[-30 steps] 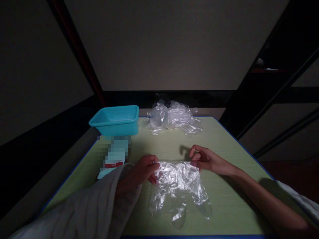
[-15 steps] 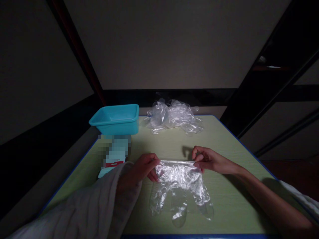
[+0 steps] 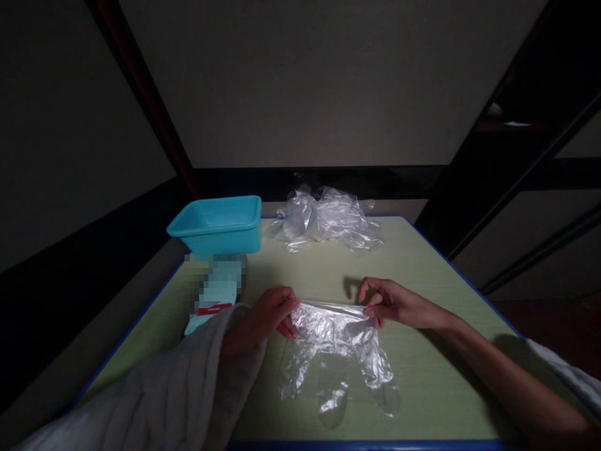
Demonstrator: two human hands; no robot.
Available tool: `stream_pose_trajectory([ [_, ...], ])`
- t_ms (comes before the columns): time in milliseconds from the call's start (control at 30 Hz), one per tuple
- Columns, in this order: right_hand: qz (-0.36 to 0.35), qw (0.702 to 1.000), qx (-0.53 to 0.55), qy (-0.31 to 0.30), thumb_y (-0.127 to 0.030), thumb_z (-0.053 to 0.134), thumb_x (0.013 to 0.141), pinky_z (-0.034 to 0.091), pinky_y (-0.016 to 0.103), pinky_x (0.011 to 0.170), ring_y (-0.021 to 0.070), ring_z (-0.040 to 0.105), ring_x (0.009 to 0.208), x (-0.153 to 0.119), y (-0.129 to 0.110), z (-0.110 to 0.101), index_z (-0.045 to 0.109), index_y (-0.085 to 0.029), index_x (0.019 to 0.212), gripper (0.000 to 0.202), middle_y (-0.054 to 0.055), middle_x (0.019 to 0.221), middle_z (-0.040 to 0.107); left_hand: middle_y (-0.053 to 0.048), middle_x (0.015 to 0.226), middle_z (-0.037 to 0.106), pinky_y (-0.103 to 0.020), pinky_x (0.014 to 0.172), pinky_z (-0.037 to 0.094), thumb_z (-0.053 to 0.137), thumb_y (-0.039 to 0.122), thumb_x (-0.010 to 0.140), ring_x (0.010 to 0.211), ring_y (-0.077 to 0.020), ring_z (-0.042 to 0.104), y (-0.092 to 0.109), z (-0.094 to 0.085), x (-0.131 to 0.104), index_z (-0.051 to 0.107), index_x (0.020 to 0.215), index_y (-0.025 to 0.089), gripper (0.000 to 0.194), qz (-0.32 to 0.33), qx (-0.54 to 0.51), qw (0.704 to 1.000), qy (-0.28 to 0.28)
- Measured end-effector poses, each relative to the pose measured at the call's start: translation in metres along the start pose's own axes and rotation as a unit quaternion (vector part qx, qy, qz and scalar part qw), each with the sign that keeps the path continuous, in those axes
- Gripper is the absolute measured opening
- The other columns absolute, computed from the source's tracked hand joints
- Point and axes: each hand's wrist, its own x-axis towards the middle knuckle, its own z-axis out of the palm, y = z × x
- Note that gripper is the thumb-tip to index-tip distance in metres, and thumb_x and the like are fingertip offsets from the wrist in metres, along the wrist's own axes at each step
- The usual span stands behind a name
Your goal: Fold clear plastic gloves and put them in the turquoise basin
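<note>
Between my hands hangs a clear disposable plastic glove (image 3: 335,338), its cuff edge at the top and its fingers pointing down toward the table's front edge. My left hand (image 3: 277,310) pinches the cuff's left corner between thumb and fingers. On the other side, my right hand (image 3: 392,304) grips the right corner, its index finger curled above the thumb. The cuff is stretched fairly straight, with a narrow fold along its top. The glove's lower fingers lie over the table or close above it; I cannot tell which.
A blue-green plastic basin (image 3: 220,235) stands at the table's back left. Several more clear gloves lie heaped in a pile (image 3: 333,219) at the back middle. Left of my left hand is a partly blurred pale green package (image 3: 220,285). The light green table (image 3: 422,388) has a blue edge.
Both hands, still holding the cuff, have shifted very slightly left. The cuff's top edge now slopes a little down to the right, and the glove's fingers have swung slightly left.
</note>
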Motion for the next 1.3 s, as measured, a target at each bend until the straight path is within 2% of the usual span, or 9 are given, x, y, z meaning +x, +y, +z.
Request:
stream_pose_trajectory([
  [133, 0.001, 1.0, 0.013, 0.003, -0.024, 0.062, 0.076, 0.042, 0.021, 0.045, 0.0073, 0.054, 0.045, 0.002, 0.0, 0.001, 0.043, -0.017, 0.083, 0.021, -0.006, 0.055, 0.059, 0.006, 0.037, 0.051, -0.016, 0.035, 0.043, 0.063, 0.045, 0.067, 0.037, -0.0124, 0.059, 0.003, -0.002, 0.0, 0.042, 0.06, 0.018, 0.035, -0.002, 0.0, 1.0, 0.012],
  [233, 0.015, 0.999, 0.028, 0.024, -0.027, 0.064, 0.074, 0.043, 0.022, 0.046, 0.0076, 0.054, 0.045, 0.004, -0.001, 0.0, 0.043, -0.017, 0.083, 0.024, -0.006, 0.055, 0.06, 0.005, 0.047, 0.058, -0.016, 0.038, 0.045, 0.062, 0.046, 0.068, 0.041, -0.0116, 0.061, 0.005, -0.004, 0.001, 0.044, 0.065, 0.017, 0.034, 0.007, -0.009, 0.999, 0.038],
  [300, 0.03, 0.996, 0.043, 0.066, -0.028, 0.066, 0.071, 0.044, 0.023, 0.047, 0.0077, 0.054, 0.045, 0.005, -0.002, -0.002, 0.044, -0.017, 0.081, 0.027, -0.006, 0.054, 0.059, 0.003, 0.057, 0.063, -0.018, 0.039, 0.046, 0.062, 0.047, 0.068, 0.042, -0.0115, 0.061, 0.005, -0.006, 0.004, 0.046, 0.072, 0.017, 0.034, 0.013, -0.019, 0.998, 0.058],
  [467, 0.07, 0.968, 0.082, 0.228, -0.024, 0.071, 0.063, 0.045, 0.024, 0.05, 0.0092, 0.056, 0.049, 0.005, 0.0, -0.01, 0.045, -0.017, 0.078, 0.03, -0.006, 0.056, 0.058, 0.0, 0.073, 0.065, -0.018, 0.037, 0.044, 0.059, 0.051, 0.065, 0.044, -0.0111, 0.061, -0.001, -0.012, 0.015, 0.042, 0.084, 0.02, 0.041, 0.054, -0.045, 0.988, 0.14],
  [567, 0.081, 0.959, 0.089, 0.255, -0.023, 0.071, 0.061, 0.046, 0.024, 0.051, 0.0091, 0.056, 0.05, 0.004, 0.001, -0.012, 0.045, -0.018, 0.079, 0.032, -0.005, 0.058, 0.06, -0.001, 0.077, 0.064, -0.018, 0.036, 0.043, 0.057, 0.05, 0.063, 0.052, -0.0129, 0.062, -0.004, -0.014, 0.02, 0.04, 0.083, 0.02, 0.04, 0.085, -0.052, 0.977, 0.188],
  [800, 0.054, 0.973, 0.026, 0.222, -0.03, 0.072, 0.059, 0.046, 0.027, 0.053, 0.0109, 0.055, 0.051, -0.001, -0.004, -0.019, 0.051, -0.017, 0.096, 0.045, -0.004, 0.059, 0.06, -0.002, 0.083, 0.06, -0.015, 0.033, 0.041, 0.056, 0.04, 0.062, 0.063, -0.0146, 0.061, -0.006, -0.014, 0.019, 0.043, 0.079, 0.02, 0.029, 0.13, -0.037, 0.964, 0.228],
  [933, 0.053, 0.979, -0.006, 0.198, -0.034, 0.071, 0.061, 0.048, 0.03, 0.059, 0.0125, 0.057, 0.058, -0.007, -0.005, -0.027, 0.061, -0.016, 0.086, 0.033, -0.002, 0.063, 0.06, -0.001, 0.084, 0.058, -0.014, 0.033, 0.04, 0.055, 0.037, 0.064, 0.064, -0.0135, 0.059, -0.006, -0.014, 0.016, 0.045, 0.079, 0.02, 0.025, 0.144, -0.027, 0.964, 0.221],
  [1133, 0.095, 0.99, -0.02, 0.107, -0.032, 0.071, 0.062, 0.049, 0.029, 0.062, 0.0113, 0.059, 0.058, -0.013, -0.005, -0.034, 0.068, -0.016, 0.072, 0.019, 0.0, 0.065, 0.065, -0.002, 0.086, 0.058, -0.015, 0.034, 0.04, 0.053, 0.035, 0.065, 0.065, -0.0135, 0.059, -0.007, -0.013, 0.015, 0.046, 0.08, 0.02, 0.022, 0.15, -0.012, 0.964, 0.217],
  [1300, 0.116, 0.993, -0.021, 0.007, -0.031, 0.069, 0.069, 0.05, 0.024, 0.058, 0.0097, 0.06, 0.057, -0.017, -0.01, -0.021, 0.07, -0.015, 0.075, 0.017, 0.001, 0.064, 0.067, -0.002, 0.085, 0.058, -0.015, 0.036, 0.041, 0.053, 0.035, 0.066, 0.066, -0.014, 0.058, -0.008, -0.012, 0.014, 0.046, 0.079, 0.019, 0.022, 0.151, 0.001, 0.966, 0.212],
])
